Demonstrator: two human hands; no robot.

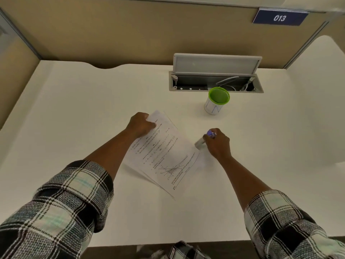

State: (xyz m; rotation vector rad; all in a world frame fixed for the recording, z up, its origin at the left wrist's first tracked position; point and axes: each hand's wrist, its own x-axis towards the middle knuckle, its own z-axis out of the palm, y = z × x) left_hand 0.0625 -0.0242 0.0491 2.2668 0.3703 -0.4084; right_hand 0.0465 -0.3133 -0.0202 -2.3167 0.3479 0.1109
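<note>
Papers (164, 152) gripped at top corner by left hand (141, 126); right hand (217, 143) beside them grips stapler (200, 142).

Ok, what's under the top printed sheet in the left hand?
More white sheets: their edges fan out past the top sheet along its lower left side. The left hand grips the stack's far corner. How many, and what is printed on them, is covered.

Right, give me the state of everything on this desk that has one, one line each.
left hand: grips the far corner of the printed sheets.
right hand: curled round a purple-tipped object, too blurred to name.
printed sheets: loosely fanned stack on the desk.
green-rimmed cup: upright, nothing sticking out.
cable box lid: flipped up, open.
cable box: open, white cables inside.
</note>
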